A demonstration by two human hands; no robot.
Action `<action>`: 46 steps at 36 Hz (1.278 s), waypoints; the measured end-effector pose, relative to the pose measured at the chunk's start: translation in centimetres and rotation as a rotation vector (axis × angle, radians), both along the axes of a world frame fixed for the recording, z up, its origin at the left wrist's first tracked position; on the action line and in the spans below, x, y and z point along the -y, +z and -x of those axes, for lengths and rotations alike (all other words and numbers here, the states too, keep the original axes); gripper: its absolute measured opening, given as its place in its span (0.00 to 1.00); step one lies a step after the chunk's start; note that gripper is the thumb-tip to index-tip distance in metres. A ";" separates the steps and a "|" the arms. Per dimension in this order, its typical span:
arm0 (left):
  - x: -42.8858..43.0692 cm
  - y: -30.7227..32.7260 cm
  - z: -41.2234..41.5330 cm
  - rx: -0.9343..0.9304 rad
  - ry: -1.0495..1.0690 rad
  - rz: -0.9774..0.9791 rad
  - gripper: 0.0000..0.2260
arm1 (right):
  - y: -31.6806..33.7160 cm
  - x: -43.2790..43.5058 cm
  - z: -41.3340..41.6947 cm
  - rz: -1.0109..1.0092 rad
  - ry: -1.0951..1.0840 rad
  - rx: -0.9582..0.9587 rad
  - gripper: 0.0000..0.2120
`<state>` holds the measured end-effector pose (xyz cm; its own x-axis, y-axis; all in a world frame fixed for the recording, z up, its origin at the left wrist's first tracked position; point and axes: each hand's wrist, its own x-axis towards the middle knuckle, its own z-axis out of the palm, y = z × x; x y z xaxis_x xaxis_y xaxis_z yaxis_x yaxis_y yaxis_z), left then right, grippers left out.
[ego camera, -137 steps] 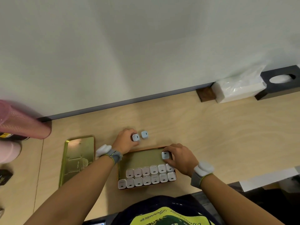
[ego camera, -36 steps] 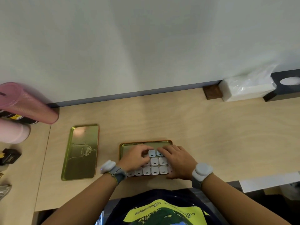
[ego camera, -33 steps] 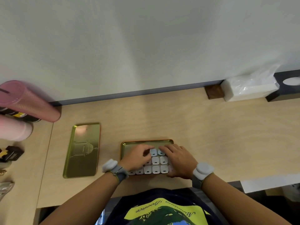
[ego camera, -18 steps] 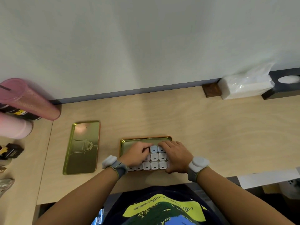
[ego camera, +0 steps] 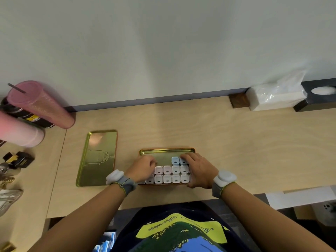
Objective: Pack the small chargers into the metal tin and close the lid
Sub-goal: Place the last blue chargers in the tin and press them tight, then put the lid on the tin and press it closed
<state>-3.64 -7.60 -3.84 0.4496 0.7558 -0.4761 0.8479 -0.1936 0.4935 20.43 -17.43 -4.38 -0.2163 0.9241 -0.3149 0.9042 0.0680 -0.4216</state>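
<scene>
We see both hands inside metal tin [ego camera: 167, 150]: left hand [ego camera: 142, 168] loosely curled, empty; right hand [ego camera: 198, 170] fingertips pressing chargers [ego camera: 171, 174], not gripping. Lid [ego camera: 98, 157] lies on bench beyond our left hand, long axis running away from us; left hand nearer.

Small white square chargers [ego camera: 171, 174] are lying in rows in my open gold metal tin [ego camera: 167, 151]; its flat gold lid [ego camera: 98, 157] is lying well left.

Pink tumbler [ego camera: 41, 104] with straw and a pale pink bottle [ego camera: 20, 132] at desk [ego camera: 236, 142] far-left; tissue pack [ego camera: 274, 97] and small wood block [ego camera: 238, 100] against wall far-right.
</scene>
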 end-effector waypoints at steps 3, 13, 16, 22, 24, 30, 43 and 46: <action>0.6 0.0 0.3 -0.019 -0.006 -0.010 0.12 | 0.0 0.2 0.3 0.010 -0.011 0.012 0.52; -0.2 0.3 3.3 0.181 0.194 -0.204 0.10 | 0.8 -0.3 1.1 -0.064 -0.007 0.076 0.52; -1.5 0.2 6.8 0.118 0.384 -0.433 0.09 | 1.2 -0.4 2.1 -0.135 -0.058 0.030 0.42; -3.4 -0.9 15.2 -0.316 0.906 -0.292 0.16 | 2.5 -1.2 3.5 -0.127 -0.137 -0.044 0.26; -3.3 -1.2 17.7 -0.381 0.901 -0.185 0.15 | 2.9 -1.2 3.6 -0.127 -0.166 -0.074 0.23; -2.8 -0.1 18.1 -0.312 0.804 -0.237 0.11 | 3.1 -1.6 3.5 -0.147 -0.240 -0.152 0.17; -3.6 8.5 6.1 0.344 -0.105 -0.995 0.06 | 9.8 -8.4 4.3 0.383 -1.036 -1.553 0.32; -2.5 8.5 4.3 0.400 -0.432 -1.174 0.08 | 10.6 -7.9 2.5 0.379 -1.132 -1.714 0.24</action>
<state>-7.91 -5.09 4.67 0.7138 0.3868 0.5839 0.4452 -0.8942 0.0481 17.96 -9.53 6.20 0.0550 0.7827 -0.6199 -0.7489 -0.3783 -0.5441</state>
